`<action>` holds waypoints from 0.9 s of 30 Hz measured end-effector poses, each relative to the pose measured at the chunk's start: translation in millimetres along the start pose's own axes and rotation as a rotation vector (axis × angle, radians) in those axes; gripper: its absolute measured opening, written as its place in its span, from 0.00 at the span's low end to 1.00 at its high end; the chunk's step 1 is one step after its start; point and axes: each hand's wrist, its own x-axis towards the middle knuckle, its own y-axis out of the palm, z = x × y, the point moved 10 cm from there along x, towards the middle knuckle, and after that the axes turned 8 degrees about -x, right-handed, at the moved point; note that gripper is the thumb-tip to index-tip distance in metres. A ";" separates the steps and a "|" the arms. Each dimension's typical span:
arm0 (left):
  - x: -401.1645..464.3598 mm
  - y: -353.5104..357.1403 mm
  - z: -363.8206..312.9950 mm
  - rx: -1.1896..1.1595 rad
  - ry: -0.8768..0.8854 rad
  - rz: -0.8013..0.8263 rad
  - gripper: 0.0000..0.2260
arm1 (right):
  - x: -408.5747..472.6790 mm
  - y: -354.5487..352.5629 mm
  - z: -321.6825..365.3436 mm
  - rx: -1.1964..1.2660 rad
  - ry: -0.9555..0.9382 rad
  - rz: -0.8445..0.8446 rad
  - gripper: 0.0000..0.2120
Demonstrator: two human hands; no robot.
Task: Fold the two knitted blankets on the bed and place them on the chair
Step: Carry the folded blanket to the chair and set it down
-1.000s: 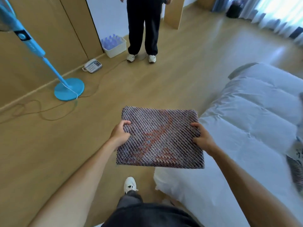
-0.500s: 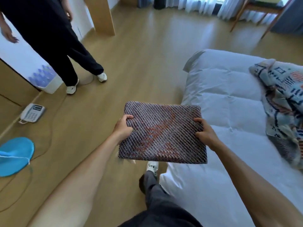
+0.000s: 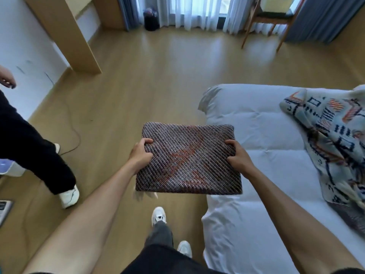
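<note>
A folded dark knitted blanket with an orange-red pattern is held flat in front of me, above the floor at the bed's corner. My left hand grips its left edge and my right hand grips its right edge. A second blanket, pale with blue and orange patterns, lies crumpled and unfolded on the white bed at the right. A wooden chair stands far ahead by the curtains at the upper right.
Another person's dark-trousered legs and white shoe stand on the wooden floor at the left. A wooden desk panel rises at the upper left, with a black bin by the curtains. A cable trails on the floor near the wall.
My view has swung right, from the wall and the blue fan toward the window and chair. The folded blanket stays gripped in both hands. The other person now appears further left.
</note>
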 end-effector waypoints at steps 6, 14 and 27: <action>143.1 -12.7 -51.4 0.003 0.047 0.014 0.24 | 134.9 -9.9 42.2 -0.032 0.018 -0.050 0.32; 317.9 -37.6 -135.0 0.020 0.060 0.086 0.24 | 294.1 -37.1 106.1 -0.034 0.080 -0.072 0.32; 568.7 4.5 -294.4 0.162 0.176 0.152 0.23 | 548.2 -112.4 135.6 -0.054 0.124 -0.131 0.33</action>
